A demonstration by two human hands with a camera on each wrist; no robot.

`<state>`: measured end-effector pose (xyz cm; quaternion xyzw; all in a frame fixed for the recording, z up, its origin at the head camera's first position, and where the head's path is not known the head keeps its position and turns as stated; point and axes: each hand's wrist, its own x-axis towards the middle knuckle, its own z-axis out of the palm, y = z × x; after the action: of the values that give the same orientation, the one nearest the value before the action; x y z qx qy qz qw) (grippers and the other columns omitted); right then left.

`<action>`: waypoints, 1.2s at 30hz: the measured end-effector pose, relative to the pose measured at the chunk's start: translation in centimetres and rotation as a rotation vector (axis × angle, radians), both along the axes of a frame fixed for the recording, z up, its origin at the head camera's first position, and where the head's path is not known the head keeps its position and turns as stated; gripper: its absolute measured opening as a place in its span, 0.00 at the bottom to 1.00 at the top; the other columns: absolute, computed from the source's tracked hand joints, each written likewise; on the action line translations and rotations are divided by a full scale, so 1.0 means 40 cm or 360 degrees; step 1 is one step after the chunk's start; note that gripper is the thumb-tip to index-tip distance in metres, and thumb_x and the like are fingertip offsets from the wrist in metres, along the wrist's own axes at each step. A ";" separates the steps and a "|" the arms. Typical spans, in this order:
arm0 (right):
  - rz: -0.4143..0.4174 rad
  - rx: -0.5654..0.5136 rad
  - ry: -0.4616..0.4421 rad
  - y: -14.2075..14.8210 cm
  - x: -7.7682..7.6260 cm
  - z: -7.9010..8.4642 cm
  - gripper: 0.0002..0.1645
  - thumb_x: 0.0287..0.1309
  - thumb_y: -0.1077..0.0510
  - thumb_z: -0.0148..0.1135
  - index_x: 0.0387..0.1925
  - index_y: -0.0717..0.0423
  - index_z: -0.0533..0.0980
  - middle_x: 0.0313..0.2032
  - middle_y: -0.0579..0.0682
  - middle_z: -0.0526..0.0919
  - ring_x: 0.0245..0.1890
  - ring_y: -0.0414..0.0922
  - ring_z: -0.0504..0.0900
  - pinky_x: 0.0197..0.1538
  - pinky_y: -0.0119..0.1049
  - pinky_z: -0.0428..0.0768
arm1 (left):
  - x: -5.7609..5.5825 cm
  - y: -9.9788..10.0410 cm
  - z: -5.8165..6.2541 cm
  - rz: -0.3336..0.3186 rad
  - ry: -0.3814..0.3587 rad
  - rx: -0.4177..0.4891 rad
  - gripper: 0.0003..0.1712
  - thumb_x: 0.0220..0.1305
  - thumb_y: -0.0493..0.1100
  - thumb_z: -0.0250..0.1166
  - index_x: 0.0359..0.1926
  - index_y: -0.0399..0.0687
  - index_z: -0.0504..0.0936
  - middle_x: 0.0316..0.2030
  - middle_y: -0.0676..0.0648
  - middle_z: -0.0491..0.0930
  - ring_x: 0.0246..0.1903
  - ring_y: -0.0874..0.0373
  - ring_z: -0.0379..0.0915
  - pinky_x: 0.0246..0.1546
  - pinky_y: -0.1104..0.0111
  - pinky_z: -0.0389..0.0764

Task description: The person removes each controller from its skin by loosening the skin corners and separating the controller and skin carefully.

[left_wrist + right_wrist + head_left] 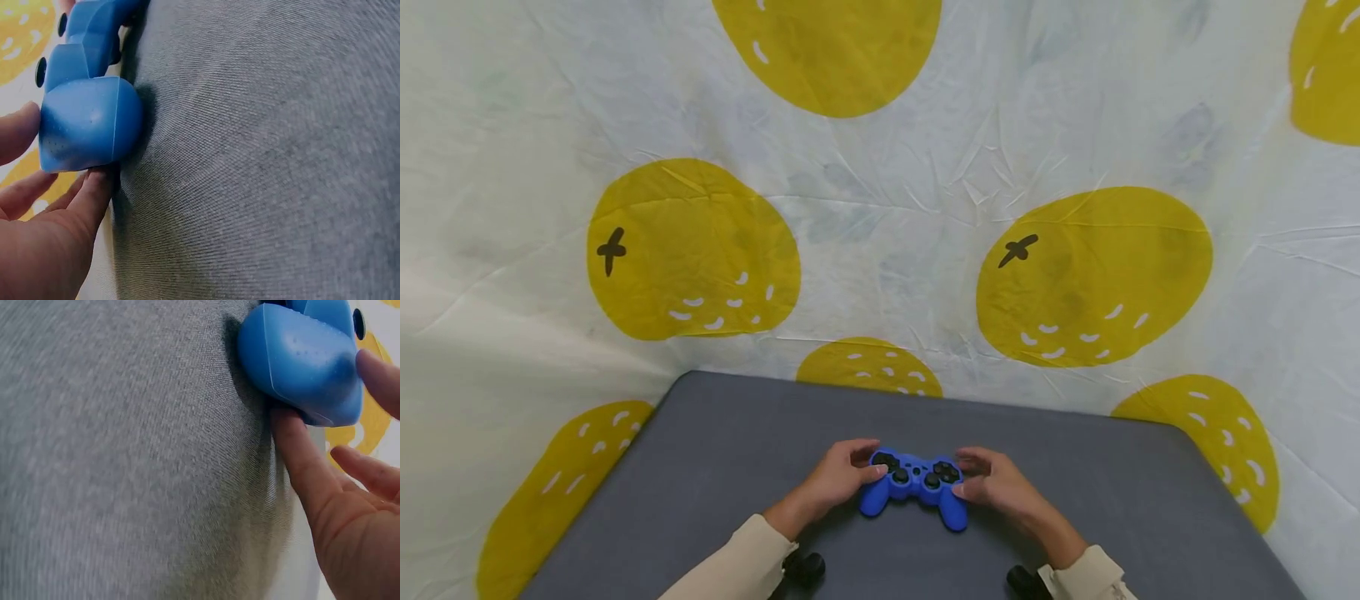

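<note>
A blue game controller [917, 471] with black thumbsticks and buttons lies low over the grey table, its two handles toward the person. The left hand [842, 475] holds its left side, thumb on the face near the directional pad and other fingers around the side. In the left wrist view, fingertips [95, 178] tuck under the handle. At the opposite side the right hand [998, 482] holds the controller, its thumb on the right handle. The right wrist view has one finger [294, 440] reaching beneath that handle and another standing apart from it.
The grey cloth-covered table [737, 425] ends at a hanging white cloth [887, 275] printed with yellow fruit shapes. Black devices, a left one [808, 570] and a right one [1024, 582], sit by the wrists at the cream sleeves.
</note>
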<state>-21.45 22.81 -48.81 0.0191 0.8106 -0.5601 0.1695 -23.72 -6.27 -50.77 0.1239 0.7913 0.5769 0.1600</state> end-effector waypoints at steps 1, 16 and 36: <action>-0.0004 -0.0041 -0.0030 0.000 -0.001 -0.002 0.45 0.57 0.65 0.73 0.72 0.73 0.65 0.65 0.73 0.76 0.55 0.52 0.85 0.52 0.43 0.87 | -0.002 0.002 0.001 0.0006 -0.0023 0.0016 0.33 0.71 0.44 0.69 0.72 0.36 0.73 0.69 0.31 0.74 0.69 0.33 0.71 0.67 0.45 0.76; -0.0017 -0.0214 -0.0101 0.000 0.007 -0.020 0.41 0.59 0.63 0.74 0.69 0.77 0.68 0.57 0.63 0.85 0.51 0.45 0.87 0.52 0.38 0.88 | 0.008 0.022 0.017 0.0117 -0.0188 0.0109 0.33 0.65 0.37 0.73 0.68 0.29 0.76 0.62 0.30 0.81 0.63 0.36 0.77 0.62 0.51 0.81; -0.0057 -0.0144 -0.0054 0.004 0.005 0.013 0.42 0.55 0.66 0.76 0.69 0.73 0.70 0.65 0.79 0.73 0.61 0.58 0.83 0.53 0.44 0.88 | 0.002 0.027 0.046 0.0136 -0.0197 0.0139 0.31 0.63 0.35 0.75 0.65 0.31 0.79 0.59 0.31 0.83 0.62 0.39 0.80 0.60 0.52 0.83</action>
<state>-21.27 22.96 -48.30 0.0355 0.7811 -0.5987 0.1739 -23.63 -5.20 -48.95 0.0610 0.7587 0.6237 0.1782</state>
